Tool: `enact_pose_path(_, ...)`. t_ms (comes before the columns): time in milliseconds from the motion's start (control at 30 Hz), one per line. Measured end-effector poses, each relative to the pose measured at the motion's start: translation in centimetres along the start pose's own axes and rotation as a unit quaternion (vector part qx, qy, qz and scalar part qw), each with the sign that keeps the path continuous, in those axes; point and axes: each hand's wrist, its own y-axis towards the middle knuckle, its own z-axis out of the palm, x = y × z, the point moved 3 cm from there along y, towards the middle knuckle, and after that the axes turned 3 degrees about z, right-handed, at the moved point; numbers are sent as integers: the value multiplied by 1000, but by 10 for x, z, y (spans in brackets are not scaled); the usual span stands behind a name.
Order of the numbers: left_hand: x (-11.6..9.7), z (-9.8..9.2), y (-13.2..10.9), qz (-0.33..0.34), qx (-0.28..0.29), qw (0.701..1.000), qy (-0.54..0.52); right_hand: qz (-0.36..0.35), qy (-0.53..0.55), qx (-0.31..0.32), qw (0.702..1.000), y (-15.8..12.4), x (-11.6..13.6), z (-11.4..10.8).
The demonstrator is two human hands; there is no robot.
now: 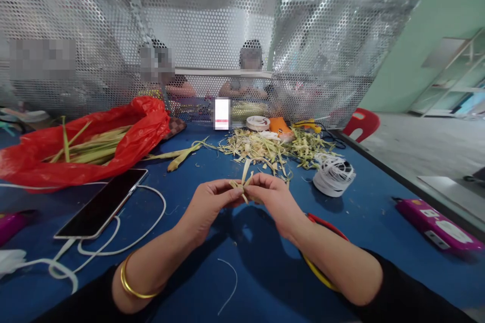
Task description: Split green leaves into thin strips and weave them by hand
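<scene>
Between both hands, above the middle of the blue table, is a small piece of folded pale green leaf strips (246, 169), its ends sticking out in several directions. My left hand (215, 199) pinches it from the left, thumb and fingers closed on it. From the right, my right hand (271, 197) grips the same piece, the thumb tip close to the other thumb. The fingers cover much of the folded part. Under my right forearm lies a tool with red and yellow handles (328, 227), mostly hidden.
A red plastic bag (147, 121) of long leaves stands left, near a phone (102, 207) with a white cable. Leaf scraps (253, 146) lie ahead, beside a white strap roll (333, 176). A purple box (435, 224) is right. People sit behind a perforated screen (204, 25).
</scene>
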Motion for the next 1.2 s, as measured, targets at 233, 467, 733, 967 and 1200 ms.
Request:
enact_pose_path(233,4,2,1,14,0,1000,-14,-1,-21,-25,999,0,-4,-1)
enact_pose_path(467,9,-7,4,-16,-76,995,-64,-2,-37,-5,999,-1,-8,5)
enact_pose_path(733,5,-15,6,-7,-123,990,-73,-384,-486,25,785,-19,9,9)
enact_pose_path(967,2,-11,4,11,-112,991,-75,-482,-524,28,702,-21,17,11)
enact_pose_path(1200,-1,1,-3,26,-41,999,0,-471,-492,-90,727,-22,28,3)
